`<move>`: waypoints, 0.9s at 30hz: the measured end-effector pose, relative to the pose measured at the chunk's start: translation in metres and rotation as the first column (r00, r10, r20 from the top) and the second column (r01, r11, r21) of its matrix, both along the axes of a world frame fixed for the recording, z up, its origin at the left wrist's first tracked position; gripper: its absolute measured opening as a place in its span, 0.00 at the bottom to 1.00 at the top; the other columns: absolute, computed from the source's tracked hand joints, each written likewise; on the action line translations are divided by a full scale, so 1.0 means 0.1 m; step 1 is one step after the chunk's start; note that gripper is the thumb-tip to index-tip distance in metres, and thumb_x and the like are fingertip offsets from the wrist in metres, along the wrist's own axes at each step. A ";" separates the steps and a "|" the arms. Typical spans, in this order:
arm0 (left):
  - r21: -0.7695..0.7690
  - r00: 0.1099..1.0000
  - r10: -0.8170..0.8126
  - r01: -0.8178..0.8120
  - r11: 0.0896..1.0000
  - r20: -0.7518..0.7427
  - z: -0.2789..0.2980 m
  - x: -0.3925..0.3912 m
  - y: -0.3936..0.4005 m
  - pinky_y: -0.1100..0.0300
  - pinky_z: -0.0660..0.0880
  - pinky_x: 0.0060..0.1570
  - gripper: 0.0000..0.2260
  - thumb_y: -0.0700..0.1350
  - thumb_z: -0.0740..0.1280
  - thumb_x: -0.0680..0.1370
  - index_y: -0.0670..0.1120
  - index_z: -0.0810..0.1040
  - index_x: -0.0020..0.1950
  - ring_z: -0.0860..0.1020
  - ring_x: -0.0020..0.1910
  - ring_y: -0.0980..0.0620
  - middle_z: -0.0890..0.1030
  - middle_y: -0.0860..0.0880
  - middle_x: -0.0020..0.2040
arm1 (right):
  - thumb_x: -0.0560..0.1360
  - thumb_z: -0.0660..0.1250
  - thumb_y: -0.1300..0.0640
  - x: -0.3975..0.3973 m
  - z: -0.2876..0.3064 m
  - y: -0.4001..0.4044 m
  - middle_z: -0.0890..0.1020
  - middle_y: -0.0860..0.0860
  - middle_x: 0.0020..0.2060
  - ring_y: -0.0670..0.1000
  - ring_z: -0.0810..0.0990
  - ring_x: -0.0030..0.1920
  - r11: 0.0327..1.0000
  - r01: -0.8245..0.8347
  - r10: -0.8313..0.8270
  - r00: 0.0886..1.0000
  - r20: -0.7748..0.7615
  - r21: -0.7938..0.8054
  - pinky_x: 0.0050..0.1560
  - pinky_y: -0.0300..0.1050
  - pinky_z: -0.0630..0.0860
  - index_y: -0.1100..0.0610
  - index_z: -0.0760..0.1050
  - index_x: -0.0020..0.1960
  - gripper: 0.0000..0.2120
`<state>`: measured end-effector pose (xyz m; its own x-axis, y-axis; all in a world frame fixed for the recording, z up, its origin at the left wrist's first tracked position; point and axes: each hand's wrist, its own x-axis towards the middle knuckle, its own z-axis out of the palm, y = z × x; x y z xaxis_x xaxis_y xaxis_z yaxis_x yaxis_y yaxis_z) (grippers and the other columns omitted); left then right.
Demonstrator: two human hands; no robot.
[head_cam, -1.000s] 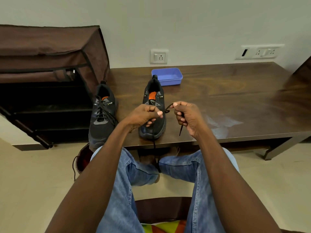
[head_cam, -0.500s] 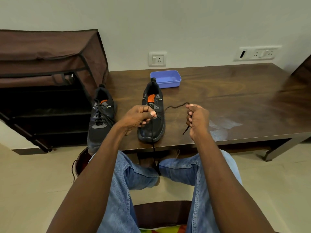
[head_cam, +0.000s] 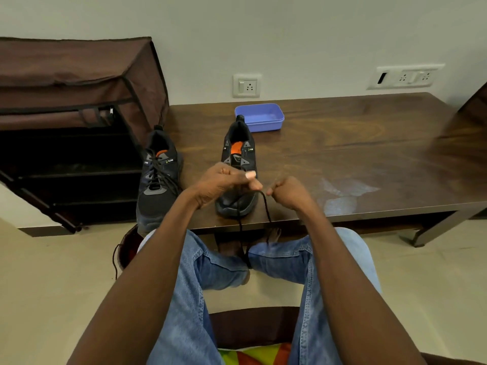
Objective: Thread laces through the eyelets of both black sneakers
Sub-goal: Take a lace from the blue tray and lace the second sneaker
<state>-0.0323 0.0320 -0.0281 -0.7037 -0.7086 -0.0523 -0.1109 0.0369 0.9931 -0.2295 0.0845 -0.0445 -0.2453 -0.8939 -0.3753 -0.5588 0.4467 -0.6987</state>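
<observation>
- Right hand back in beside left hand, lace now drooping over table edge.
- Both fists curled, pinching lace above right sneaker.
- Left sneaker laced, at table's left edge.

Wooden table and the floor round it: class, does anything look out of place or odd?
Yes. The left sneaker overhangs the table's front edge at its toe. A pale smear marks the tabletop right of the hands. A brown shoe lies on the floor, lace trailing.
</observation>
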 end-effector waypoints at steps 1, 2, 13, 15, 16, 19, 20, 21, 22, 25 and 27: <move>-0.054 0.991 0.121 -0.124 0.991 -0.058 0.01 -0.02 -0.01 0.60 0.78 0.50 0.11 0.43 0.66 0.80 0.35 0.83 0.47 0.83 0.49 0.46 0.85 0.40 0.49 | 0.78 0.64 0.66 0.01 -0.01 -0.01 0.83 0.62 0.53 0.55 0.78 0.51 0.998 0.044 -0.042 0.997 0.062 -0.036 0.48 0.46 0.72 0.67 0.80 0.52 0.08; -0.053 0.962 0.235 -0.244 0.968 -0.140 0.04 -0.04 -0.02 0.58 0.79 0.48 0.12 0.44 0.66 0.80 0.36 0.83 0.46 0.82 0.47 0.45 0.85 0.40 0.47 | 0.77 0.65 0.67 0.02 -0.03 -0.02 0.83 0.61 0.51 0.56 0.80 0.51 0.997 0.060 -0.055 0.991 0.121 -0.042 0.49 0.48 0.74 0.64 0.80 0.47 0.06; -0.316 0.577 0.521 -0.423 0.849 0.629 -0.22 -0.02 -0.14 0.57 0.68 0.35 0.16 0.54 0.73 0.76 0.47 0.75 0.34 0.76 0.36 0.49 0.78 0.49 0.34 | 0.78 0.71 0.53 0.29 -0.07 -0.04 0.82 0.54 0.41 0.48 0.78 0.39 0.978 -0.152 0.138 0.985 0.102 0.146 0.33 0.36 0.71 0.55 0.74 0.42 0.09; -0.334 0.587 0.509 -0.387 0.859 0.630 -0.20 -0.04 -0.14 0.56 0.69 0.37 0.11 0.49 0.72 0.77 0.47 0.78 0.37 0.78 0.40 0.49 0.80 0.48 0.37 | 0.78 0.70 0.57 0.27 -0.08 -0.04 0.79 0.53 0.36 0.47 0.76 0.34 0.992 -0.076 0.064 0.991 0.119 0.099 0.31 0.35 0.72 0.57 0.74 0.40 0.10; -0.325 0.599 0.499 -0.381 0.865 0.626 -0.20 -0.05 -0.15 0.56 0.70 0.37 0.10 0.48 0.72 0.77 0.47 0.78 0.38 0.78 0.41 0.49 0.80 0.48 0.38 | 0.78 0.70 0.58 0.26 -0.10 -0.05 0.79 0.54 0.36 0.48 0.75 0.34 0.996 -0.043 0.033 0.992 0.125 0.073 0.35 0.37 0.73 0.58 0.74 0.39 0.11; -0.209 0.671 0.421 -0.376 0.903 0.610 -0.18 -0.05 -0.15 0.54 0.75 0.41 0.12 0.50 0.75 0.75 0.46 0.76 0.38 0.77 0.36 0.51 0.80 0.47 0.36 | 0.77 0.70 0.60 0.24 -0.13 -0.04 0.79 0.56 0.37 0.51 0.76 0.37 0.999 0.030 -0.032 0.987 0.157 0.013 0.42 0.45 0.73 0.59 0.74 0.36 0.12; -0.190 0.689 0.397 -0.360 0.914 0.606 -0.16 -0.05 -0.13 0.56 0.75 0.40 0.12 0.49 0.76 0.74 0.45 0.77 0.38 0.76 0.34 0.52 0.80 0.48 0.34 | 0.78 0.70 0.59 0.25 -0.14 -0.04 0.79 0.57 0.37 0.52 0.76 0.38 0.999 0.052 -0.050 0.985 0.164 -0.005 0.43 0.47 0.72 0.58 0.74 0.36 0.12; -0.198 0.699 0.381 -0.332 0.922 0.605 -0.16 -0.05 -0.11 0.58 0.74 0.37 0.11 0.48 0.77 0.73 0.44 0.78 0.39 0.76 0.32 0.54 0.79 0.49 0.33 | 0.78 0.70 0.58 0.26 -0.15 -0.04 0.79 0.57 0.38 0.53 0.76 0.40 0.997 0.070 -0.066 0.984 0.165 -0.020 0.43 0.48 0.73 0.58 0.75 0.36 0.12; -0.223 0.704 0.372 -0.299 0.928 0.605 -0.16 -0.05 -0.09 0.60 0.73 0.36 0.10 0.47 0.77 0.73 0.43 0.80 0.40 0.75 0.32 0.55 0.79 0.49 0.33 | 0.78 0.69 0.57 0.28 -0.16 -0.05 0.80 0.57 0.39 0.53 0.77 0.40 0.996 0.081 -0.076 0.984 0.164 -0.030 0.44 0.49 0.74 0.57 0.75 0.37 0.12; -0.276 0.755 0.362 -0.246 0.929 0.547 -0.16 -0.05 -0.05 0.62 0.72 0.35 0.07 0.44 0.76 0.74 0.43 0.82 0.38 0.75 0.34 0.56 0.80 0.50 0.33 | 0.78 0.69 0.55 0.31 -0.20 -0.06 0.82 0.57 0.40 0.54 0.81 0.42 0.994 0.104 -0.097 0.985 0.145 -0.037 0.48 0.52 0.77 0.56 0.76 0.37 0.12; -0.181 0.832 0.337 -0.285 0.941 0.441 -0.13 -0.05 -0.06 0.62 0.73 0.34 0.07 0.43 0.75 0.74 0.44 0.81 0.37 0.76 0.32 0.56 0.79 0.51 0.31 | 0.79 0.68 0.55 0.31 -0.19 -0.05 0.82 0.57 0.39 0.54 0.81 0.41 0.994 0.104 -0.098 0.984 0.146 -0.037 0.47 0.51 0.78 0.57 0.77 0.40 0.11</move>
